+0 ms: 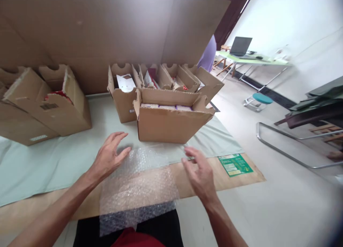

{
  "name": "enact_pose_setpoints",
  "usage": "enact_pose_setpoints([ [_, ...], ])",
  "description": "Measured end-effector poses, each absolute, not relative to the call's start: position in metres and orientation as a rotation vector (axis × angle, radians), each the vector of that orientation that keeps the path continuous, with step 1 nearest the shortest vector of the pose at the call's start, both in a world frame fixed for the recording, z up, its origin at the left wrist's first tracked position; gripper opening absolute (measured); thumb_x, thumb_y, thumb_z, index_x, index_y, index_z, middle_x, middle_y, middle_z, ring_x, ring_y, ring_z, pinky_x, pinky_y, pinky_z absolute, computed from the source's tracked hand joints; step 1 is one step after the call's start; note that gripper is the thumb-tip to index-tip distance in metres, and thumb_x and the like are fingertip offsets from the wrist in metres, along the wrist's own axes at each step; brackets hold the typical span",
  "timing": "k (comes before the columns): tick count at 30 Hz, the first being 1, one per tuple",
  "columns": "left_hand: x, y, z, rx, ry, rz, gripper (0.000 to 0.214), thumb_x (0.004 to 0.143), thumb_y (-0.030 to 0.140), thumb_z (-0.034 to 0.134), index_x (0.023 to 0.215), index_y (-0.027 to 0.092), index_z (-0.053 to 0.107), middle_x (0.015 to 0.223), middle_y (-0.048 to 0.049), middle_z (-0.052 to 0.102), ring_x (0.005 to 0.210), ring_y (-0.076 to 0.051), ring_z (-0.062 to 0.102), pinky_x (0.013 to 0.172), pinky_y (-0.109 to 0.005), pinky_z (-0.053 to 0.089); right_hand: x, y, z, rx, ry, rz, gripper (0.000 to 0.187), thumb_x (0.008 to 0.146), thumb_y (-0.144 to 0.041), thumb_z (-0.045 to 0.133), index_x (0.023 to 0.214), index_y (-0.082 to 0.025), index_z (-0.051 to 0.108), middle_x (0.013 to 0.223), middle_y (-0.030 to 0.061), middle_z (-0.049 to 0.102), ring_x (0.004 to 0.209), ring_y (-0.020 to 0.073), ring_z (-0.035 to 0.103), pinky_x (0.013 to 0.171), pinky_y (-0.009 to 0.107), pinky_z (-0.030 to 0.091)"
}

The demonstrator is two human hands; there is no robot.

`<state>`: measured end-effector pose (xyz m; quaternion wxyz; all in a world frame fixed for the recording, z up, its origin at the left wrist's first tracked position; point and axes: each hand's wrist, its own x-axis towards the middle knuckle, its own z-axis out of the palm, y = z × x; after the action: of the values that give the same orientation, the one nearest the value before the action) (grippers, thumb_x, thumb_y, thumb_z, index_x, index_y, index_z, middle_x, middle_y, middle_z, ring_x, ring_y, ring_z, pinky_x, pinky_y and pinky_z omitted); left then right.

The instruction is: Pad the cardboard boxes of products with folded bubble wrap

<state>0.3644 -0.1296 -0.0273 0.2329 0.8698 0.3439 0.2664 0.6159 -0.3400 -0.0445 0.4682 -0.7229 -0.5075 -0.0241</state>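
A clear sheet of bubble wrap lies over the table's near edge and hangs down toward my lap. My left hand hovers at its upper left corner, fingers apart and holding nothing. On the other side my right hand is just beyond the sheet's right edge, thumb and fingers parted, also with nothing in it. Right beyond the sheet stands a long open cardboard box, with several small white and purple boxes showing inside.
Several open cardboard boxes with packets stand behind the long one, and more boxes at the left. A tall cardboard panel rises behind. A green printed label lies at the table's right corner. Beyond are a laptop table and a teal stool.
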Motion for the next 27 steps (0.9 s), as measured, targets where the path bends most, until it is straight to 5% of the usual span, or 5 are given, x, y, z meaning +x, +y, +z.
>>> enact_pose_setpoints([
  [6, 0.427, -0.125, -0.013, 1.9, 0.778, 0.694, 0.075, 0.086, 0.042, 0.065, 0.153, 0.021, 0.039, 0.151, -0.018, 0.053, 0.125, -0.03, 0.063, 0.093, -0.045, 0.06, 0.688, -0.297, -0.036, -1.782, -0.992, -0.041, 0.065, 0.084, -0.047, 0.071, 0.141, -0.02, 0.053, 0.141, 0.0182, 0.061, 0.121, 0.0338, 0.063, 0.083, 0.045, 0.058],
  [13, 0.46, -0.145, -0.017, 1.722, 0.742, 0.763, 0.068, 0.085, 0.034, 0.066, 0.147, 0.023, 0.04, 0.144, -0.0139, 0.059, 0.128, -0.028, 0.061, 0.099, -0.043, 0.058, 0.715, -0.278, -0.025, -1.797, -1.066, 0.284, 0.05, 0.079, -0.049, 0.068, 0.117, -0.017, 0.066, 0.105, 0.0097, 0.076, 0.083, 0.0255, 0.067, 0.074, 0.04, 0.054],
  [18, 0.5, -0.159, -0.026, 1.703, 0.661, 0.77, 0.079, 0.086, 0.029, 0.063, 0.157, 0.022, 0.03, 0.153, -0.0166, 0.053, 0.136, -0.029, 0.056, 0.106, -0.048, 0.056, 0.76, -0.282, -0.015, -1.681, -1.014, 0.248, 0.052, 0.076, -0.046, 0.071, 0.12, -0.018, 0.065, 0.112, 0.0089, 0.075, 0.096, 0.0268, 0.067, 0.082, 0.041, 0.054],
  [23, 0.544, -0.144, -0.035, 1.866, 0.585, 0.691, 0.097, 0.083, 0.025, 0.06, 0.166, 0.02, 0.011, 0.171, -0.0205, 0.025, 0.154, -0.034, 0.037, 0.112, -0.051, 0.05, 0.795, -0.279, -0.027, -1.668, -0.896, 0.228, 0.061, 0.073, -0.05, 0.071, 0.123, -0.016, 0.062, 0.12, 0.0157, 0.071, 0.111, 0.0331, 0.066, 0.09, 0.048, 0.056],
  [27, 0.488, -0.136, -0.031, 2.072, 0.77, 0.629, 0.084, 0.087, 0.027, 0.06, 0.163, 0.017, 0.025, 0.162, -0.0228, 0.044, 0.147, -0.037, 0.046, 0.109, -0.057, 0.051, 0.763, -0.319, -0.057, -1.909, -0.805, 0.067, 0.068, 0.078, -0.048, 0.069, 0.137, -0.015, 0.057, 0.136, 0.0215, 0.064, 0.122, 0.0387, 0.063, 0.094, 0.058, 0.055],
])
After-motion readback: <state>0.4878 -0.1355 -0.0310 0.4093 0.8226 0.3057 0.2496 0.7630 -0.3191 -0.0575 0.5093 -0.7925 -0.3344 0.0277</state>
